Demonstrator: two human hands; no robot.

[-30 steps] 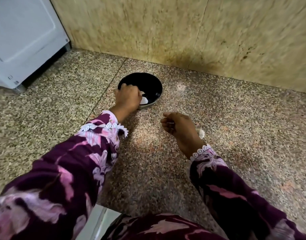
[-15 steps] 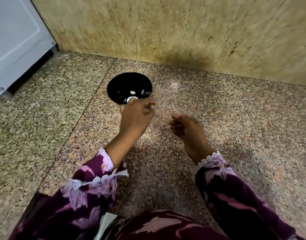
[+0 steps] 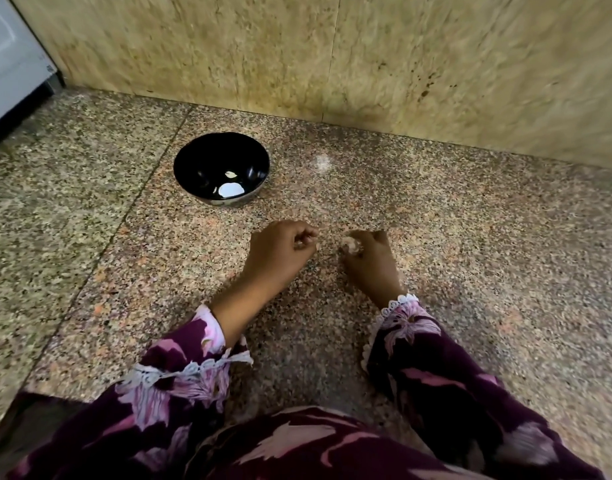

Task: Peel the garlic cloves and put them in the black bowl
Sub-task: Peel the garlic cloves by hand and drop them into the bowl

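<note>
The black bowl [image 3: 193, 164] stands on the speckled granite floor near the wall. A white peeled clove [image 3: 231, 189] lies in it, with a smaller pale piece [image 3: 231, 174] just beyond. My left hand [image 3: 277, 252] hovers low over the floor, below and to the right of the bowl. Its fingers are curled and I see nothing held in them. A short gap to its right, my right hand [image 3: 372, 263] grips a papery piece of garlic [image 3: 351, 244] at its fingertips. How much garlic it holds is hidden by the fingers.
A beige stone wall [image 3: 332, 57] runs along the back, close behind the bowl. A white appliance [image 3: 10, 57] stands at the far left. A faint pale smudge [image 3: 322, 161] marks the floor right of the bowl. My lap in purple floral cloth [image 3: 297, 445] fills the bottom.
My left hand left a peeled clove in the bowl and drew back toward my right hand. My right hand stayed near the same spot, and the garlic now shows at its fingertips.
</note>
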